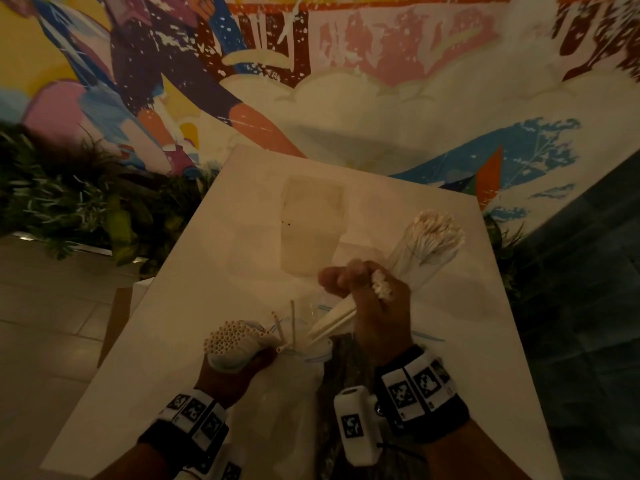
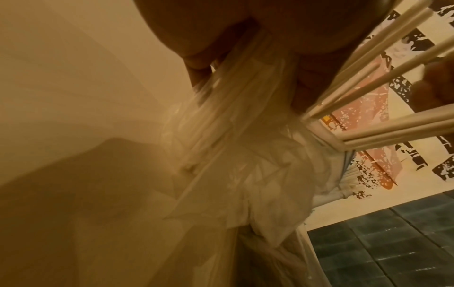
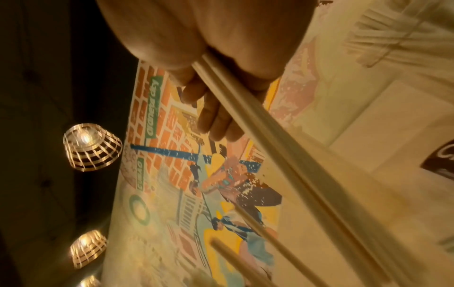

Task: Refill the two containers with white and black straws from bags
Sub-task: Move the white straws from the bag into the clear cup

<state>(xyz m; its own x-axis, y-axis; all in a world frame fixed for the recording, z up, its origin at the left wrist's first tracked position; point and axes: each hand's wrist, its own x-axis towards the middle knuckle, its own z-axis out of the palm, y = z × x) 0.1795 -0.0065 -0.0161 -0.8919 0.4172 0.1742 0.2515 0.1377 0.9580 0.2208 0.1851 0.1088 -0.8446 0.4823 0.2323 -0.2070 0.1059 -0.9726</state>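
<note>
Head view: the left hand (image 1: 228, 372) grips the clear bag (image 1: 298, 382) around its white straws (image 1: 230, 337) at seven o'clock; the right hand (image 1: 377, 306) clutches a small bunch (image 1: 381, 285) at centre — loose strays (image 1: 292, 323) could spill; the filled container (image 1: 426, 247) at two o'clock might tip if bumped.

Dim warm light; motion blur; warped edges

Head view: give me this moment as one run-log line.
left hand: grips bagged white straws | right hand: holds small straw bunch | tall container: holds white straws | black straws: not visible
</note>
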